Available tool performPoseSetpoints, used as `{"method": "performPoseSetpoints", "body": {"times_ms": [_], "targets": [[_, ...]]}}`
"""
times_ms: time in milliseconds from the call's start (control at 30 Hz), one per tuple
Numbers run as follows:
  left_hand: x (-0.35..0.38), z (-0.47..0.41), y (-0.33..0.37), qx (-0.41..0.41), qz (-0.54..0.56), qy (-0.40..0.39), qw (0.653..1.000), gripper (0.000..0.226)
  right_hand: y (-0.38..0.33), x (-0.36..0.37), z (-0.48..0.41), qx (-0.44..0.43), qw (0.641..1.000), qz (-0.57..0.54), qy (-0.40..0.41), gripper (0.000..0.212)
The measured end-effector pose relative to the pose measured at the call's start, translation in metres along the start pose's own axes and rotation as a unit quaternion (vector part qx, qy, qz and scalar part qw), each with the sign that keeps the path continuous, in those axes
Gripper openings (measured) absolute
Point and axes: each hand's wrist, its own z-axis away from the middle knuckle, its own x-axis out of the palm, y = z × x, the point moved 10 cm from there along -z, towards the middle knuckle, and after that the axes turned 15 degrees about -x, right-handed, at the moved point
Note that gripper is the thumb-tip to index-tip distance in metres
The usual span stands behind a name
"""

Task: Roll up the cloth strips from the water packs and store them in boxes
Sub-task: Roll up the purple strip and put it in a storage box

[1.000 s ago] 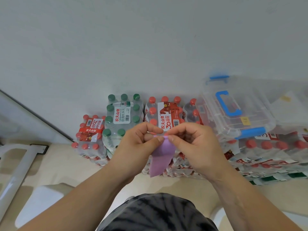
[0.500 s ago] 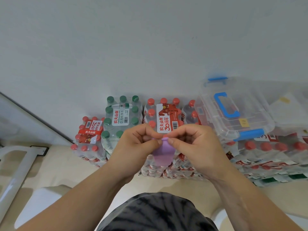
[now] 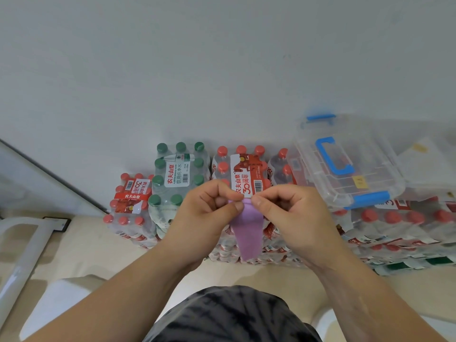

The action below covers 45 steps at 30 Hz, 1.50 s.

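Note:
A purple cloth strip (image 3: 247, 229) hangs between my two hands in front of the water packs. My left hand (image 3: 204, 213) pinches its top end with thumb and fingers, and my right hand (image 3: 293, 213) pinches the same end from the other side. The top end looks folded or rolled over; the free tail hangs down. A clear plastic box with blue handle and latches (image 3: 345, 164) rests with its lid on, atop the red-capped water packs (image 3: 394, 225) at the right.
Shrink-wrapped packs of green-capped bottles (image 3: 177, 174) and red-capped bottles (image 3: 130, 206) stand against a white wall. A second clear box (image 3: 429, 164) sits at far right. A white frame (image 3: 22, 245) lies on the beige floor at left.
The hanging tail of the purple strip got shorter, then longer again, as my fingers worked its top end. Both hands stayed in the same place.

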Motion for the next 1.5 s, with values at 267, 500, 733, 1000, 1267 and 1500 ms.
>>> {"method": "performPoseSetpoints", "body": {"times_ms": [267, 500, 733, 1000, 1267, 1500], "targets": [[0.001, -0.004, -0.005, -0.023, -0.002, 0.000, 1.000, 0.017, -0.003, 0.001, -0.003, -0.022, 0.998, 0.051, -0.024, 0.008], [-0.005, -0.006, -0.001, -0.011, -0.032, 0.041, 0.999, 0.006, -0.008, 0.001, -0.003, -0.069, 0.992, 0.097, -0.031, 0.006], [-0.004, -0.007, 0.004, 0.005, -0.005, 0.029, 1.000, 0.018, -0.006, 0.001, -0.006, -0.058, 0.998, 0.032, -0.019, 0.007], [-0.002, -0.010, 0.008, 0.020, -0.003, 0.006, 1.000, 0.009, -0.001, -0.006, -0.007, -0.048, 0.998, -0.042, 0.013, 0.012], [-0.005, -0.009, 0.010, 0.029, -0.017, 0.019, 0.999, 0.010, 0.006, 0.001, -0.004, -0.019, 0.998, -0.066, 0.006, 0.008], [-0.009, -0.006, 0.017, 0.052, -0.051, 0.047, 0.996, 0.015, 0.006, 0.006, -0.004, 0.001, 0.999, -0.054, -0.007, 0.003]]}}
